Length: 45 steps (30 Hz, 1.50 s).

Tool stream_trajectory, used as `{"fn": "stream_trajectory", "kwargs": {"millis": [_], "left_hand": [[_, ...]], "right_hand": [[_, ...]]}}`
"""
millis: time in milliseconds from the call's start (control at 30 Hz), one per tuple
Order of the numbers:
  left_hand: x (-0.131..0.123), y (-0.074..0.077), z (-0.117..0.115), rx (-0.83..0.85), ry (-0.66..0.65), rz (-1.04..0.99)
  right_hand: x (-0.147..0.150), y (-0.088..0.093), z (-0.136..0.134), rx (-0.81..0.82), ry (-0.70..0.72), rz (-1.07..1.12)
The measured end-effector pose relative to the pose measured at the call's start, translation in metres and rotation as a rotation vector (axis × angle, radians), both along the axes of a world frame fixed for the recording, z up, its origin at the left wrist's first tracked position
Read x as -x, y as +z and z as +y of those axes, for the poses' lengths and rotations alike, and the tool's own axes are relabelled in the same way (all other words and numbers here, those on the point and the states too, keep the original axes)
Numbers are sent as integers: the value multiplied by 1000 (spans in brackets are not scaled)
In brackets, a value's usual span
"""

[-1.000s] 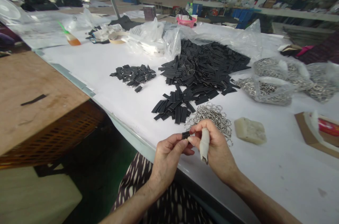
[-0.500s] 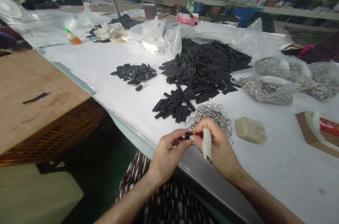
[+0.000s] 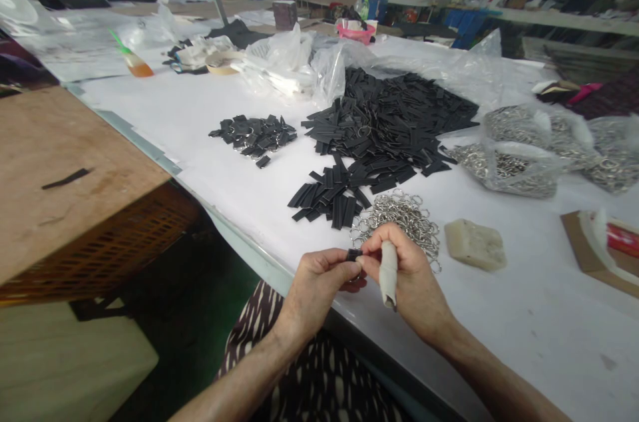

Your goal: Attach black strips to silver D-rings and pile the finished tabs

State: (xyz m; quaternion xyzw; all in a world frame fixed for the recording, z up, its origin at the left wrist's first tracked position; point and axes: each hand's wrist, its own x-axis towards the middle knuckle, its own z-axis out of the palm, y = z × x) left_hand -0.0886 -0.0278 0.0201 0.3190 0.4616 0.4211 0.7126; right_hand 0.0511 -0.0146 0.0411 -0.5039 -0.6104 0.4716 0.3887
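Observation:
My left hand (image 3: 322, 279) pinches a short black fabric strip (image 3: 354, 254), folded small, between thumb and fingers. A bit of metal ring seems to show just under it, largely hidden by the fingers. My right hand (image 3: 402, 269) meets the left, its thumb and fingertips closed at the strip's right side. A pale, cloth-wrapped stick-like piece (image 3: 388, 275) juts down from the right hand; its kind is unclear. Right behind the hands lie loose metal rings (image 3: 404, 215). Past these spreads a big heap of black strips (image 3: 394, 116).
Black strips with rings (image 3: 254, 136) form a smaller pile at left. A waxy pale block (image 3: 474, 244) and a cardboard box (image 3: 594, 252) sit at right, before bagged rings (image 3: 522, 169). Clear plastic (image 3: 289, 62) and a bottle of orange liquid (image 3: 137, 66) lie farther back.
The left fingers have shifted slightly around the folded strip, and more of the fingertips shows beneath it. Both hands stay together in the same place; the view has moved slightly.

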Motion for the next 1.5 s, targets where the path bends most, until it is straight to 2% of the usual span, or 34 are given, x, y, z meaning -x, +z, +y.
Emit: {"fn": "stream_trajectory", "kwargs": {"millis": [200, 433, 633, 1267, 1400, 1500], "left_hand": [[0, 3, 0, -34, 25, 57], [1, 2, 0, 1, 17, 41], [0, 1, 0, -59, 17, 102], [-1, 3, -2, -76, 11, 92], [0, 4, -1, -60, 26, 76], [2, 3, 0, -31, 25, 52]], "right_hand": [[0, 2, 1, 25, 7, 2], [-1, 1, -2, 32, 22, -25], [-1, 4, 0, 63, 13, -18], [1, 6, 0, 66, 18, -31], [-4, 13, 3, 66, 10, -7], [-22, 25, 9, 3, -5, -82]]}}
